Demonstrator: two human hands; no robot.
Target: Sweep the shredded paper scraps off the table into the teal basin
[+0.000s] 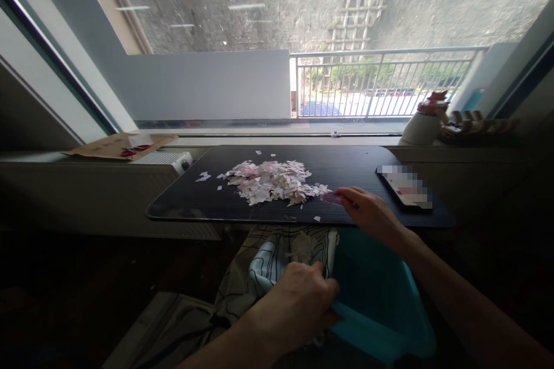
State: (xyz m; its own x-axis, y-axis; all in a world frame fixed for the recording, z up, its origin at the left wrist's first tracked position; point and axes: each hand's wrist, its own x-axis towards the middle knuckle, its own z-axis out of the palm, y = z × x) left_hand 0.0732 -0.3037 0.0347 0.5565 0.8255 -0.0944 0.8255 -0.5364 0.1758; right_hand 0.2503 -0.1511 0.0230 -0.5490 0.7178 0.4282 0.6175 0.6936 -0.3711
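Note:
A heap of small torn paper scraps (272, 181), mostly white with some pink, lies on the black tabletop (182, 190). At the heap's right side, my right hand (367, 210) pinches a thin pinkish, see-through flat piece (332, 199), its edge down by the tabletop. Below the table's front edge, my left hand (298, 294) is closed on the near edge of a white bag with black checked lines (264, 268); its fingertips are hidden. Paper scraps (302, 247) show in the bag's mouth. To its right stands a teal plastic bin (411, 300), beside and partly under the bag.
A phone-like flat object (404, 187), partly pixelated, lies at the table's right. Brown paper (116, 146) with red items rests on the left ledge above a radiator (168, 161). A white bottle (422, 127) stands on the right sill. Loose scraps lie near the front edge.

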